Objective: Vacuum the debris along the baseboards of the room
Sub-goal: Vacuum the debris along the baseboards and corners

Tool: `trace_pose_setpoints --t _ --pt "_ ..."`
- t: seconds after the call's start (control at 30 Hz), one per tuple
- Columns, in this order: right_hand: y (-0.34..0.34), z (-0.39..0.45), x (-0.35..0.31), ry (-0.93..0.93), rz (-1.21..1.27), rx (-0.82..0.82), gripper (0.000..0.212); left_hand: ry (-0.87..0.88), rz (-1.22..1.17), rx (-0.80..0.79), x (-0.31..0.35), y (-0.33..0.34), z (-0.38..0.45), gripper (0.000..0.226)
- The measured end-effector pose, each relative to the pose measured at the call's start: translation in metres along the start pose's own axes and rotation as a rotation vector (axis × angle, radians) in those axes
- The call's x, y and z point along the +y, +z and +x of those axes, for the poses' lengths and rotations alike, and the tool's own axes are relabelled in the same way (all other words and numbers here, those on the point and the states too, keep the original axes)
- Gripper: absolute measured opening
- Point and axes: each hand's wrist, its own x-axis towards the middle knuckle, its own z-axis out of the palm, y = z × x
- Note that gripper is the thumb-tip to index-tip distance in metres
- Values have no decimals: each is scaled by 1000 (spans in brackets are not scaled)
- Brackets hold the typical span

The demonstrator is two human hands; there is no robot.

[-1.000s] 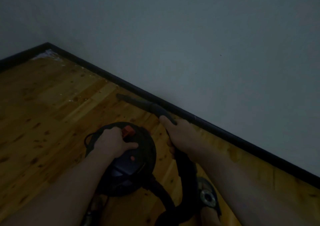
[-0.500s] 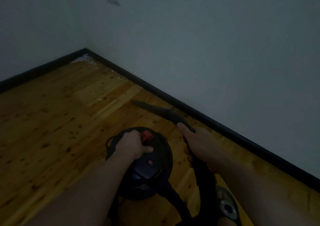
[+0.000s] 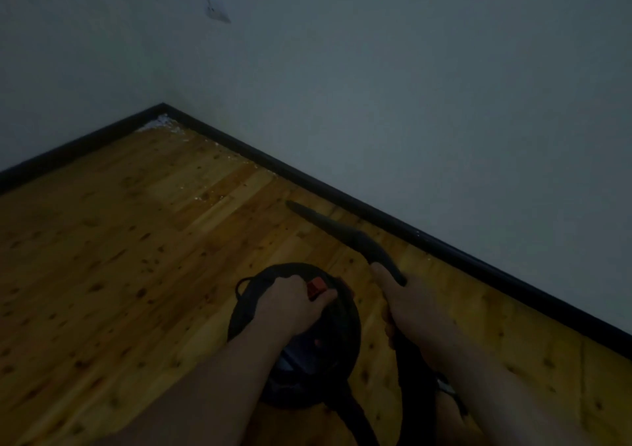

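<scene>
The room is dim. The left hand (image 3: 290, 303) curls over the top handle of a round black vacuum canister (image 3: 318, 353) that sits on the wooden floor (image 3: 102, 274), its grip clamped there, thumb lying just beside a red switch (image 3: 316, 287). The right hand (image 3: 410, 312) wraps around the dark hose wand (image 3: 383, 261), grip clamped on it, and the long crevice nozzle (image 3: 318, 218) slants away to the far left with its tip low over the floor, near the black baseboard (image 3: 342, 192) but apart from it. Pale debris (image 3: 160, 124) lies heaped in the far corner where the two baseboards meet — smaller flecks trail along the right-hand baseboard toward the nozzle. A hose (image 3: 355, 418) leaves the canister's near side.
</scene>
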Motion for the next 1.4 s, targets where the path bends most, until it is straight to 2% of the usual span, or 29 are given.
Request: trace_pose_setpoints --t 0.37,0.6,0.73,0.87,1.1,1.23,1.4 --pt "-52 -108 52 114 169 205 50 124 30 -37 45 38 -62 65" --pt "-59 -167 73 213 230 323 44 229 121 -53 61 55 -93 62" --pt "-59 -194 83 201 205 370 44 279 131 -88 77 67 -100 59" --pt "-63 -209 94 241 233 409 56 354 184 -108 94 79 -109 60" --pt "-72 -218 111 277 285 436 60 434 238 -144 110 94 -123 64" --pt "-82 -225 111 287 252 484 54 445 255 -143 112 97 -124 70" --pt "-91 -232 113 305 259 492 44 432 283 -147 117 96 -126 59"
